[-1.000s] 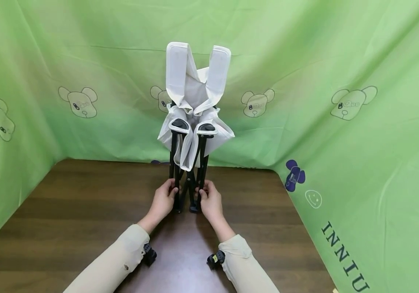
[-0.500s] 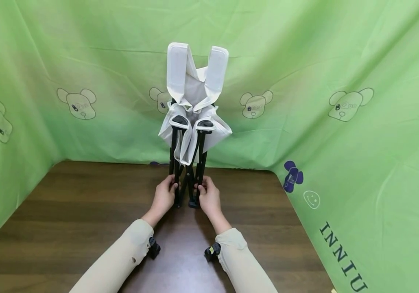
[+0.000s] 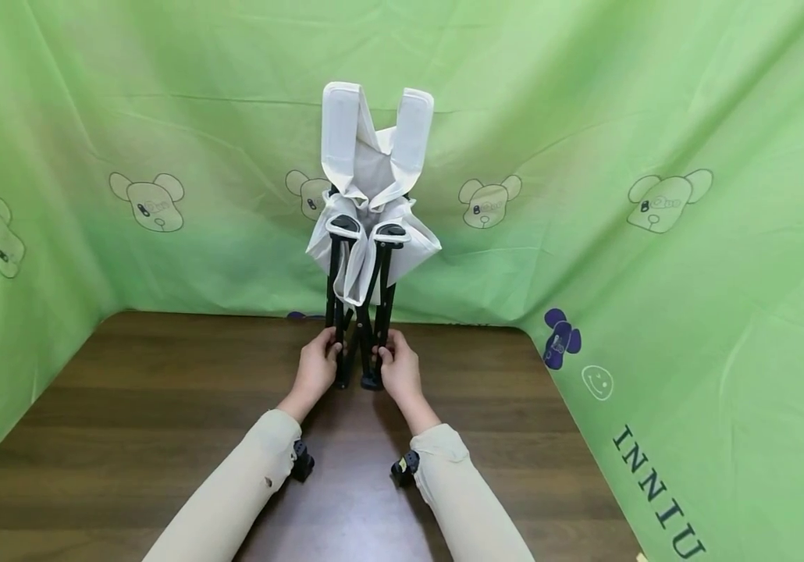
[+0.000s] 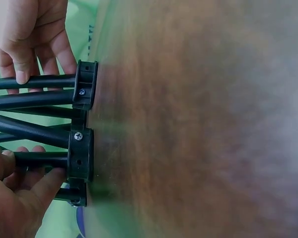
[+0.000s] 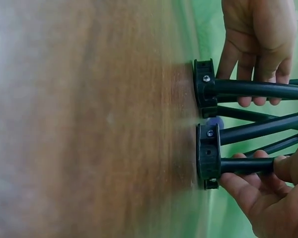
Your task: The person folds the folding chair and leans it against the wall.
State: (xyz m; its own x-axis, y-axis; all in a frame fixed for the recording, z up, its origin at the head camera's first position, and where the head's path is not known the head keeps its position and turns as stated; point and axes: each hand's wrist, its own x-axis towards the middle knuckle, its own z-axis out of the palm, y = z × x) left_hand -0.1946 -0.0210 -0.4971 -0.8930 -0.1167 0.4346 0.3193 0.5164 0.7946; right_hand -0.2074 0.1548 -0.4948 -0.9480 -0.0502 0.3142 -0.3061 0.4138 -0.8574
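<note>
A folded camp chair (image 3: 374, 176) with white fabric and black tube legs stands upright on the brown wooden table (image 3: 163, 406), near its back edge. My left hand (image 3: 318, 363) grips the left legs low down, thumb at the front. On the other side, my right hand (image 3: 400, 367) holds the right legs at about the same height. In the left wrist view, my left hand's fingers curl round a black tube (image 4: 39, 159) just above a plastic foot (image 4: 81, 156). Likewise, the right wrist view has my right hand (image 5: 283, 203) pinching a tube above its foot (image 5: 208, 151).
Green cloth (image 3: 233, 156) printed with bear heads hangs behind the table and along both sides. A small black wrist camera (image 3: 301, 460) sits at the left cuff, and another wrist camera (image 3: 404, 468) at the right.
Both hands and the chair's legs have slid a little away from me, toward the back cloth. The grip on the legs stays the same, and the legs appear slightly closer together.
</note>
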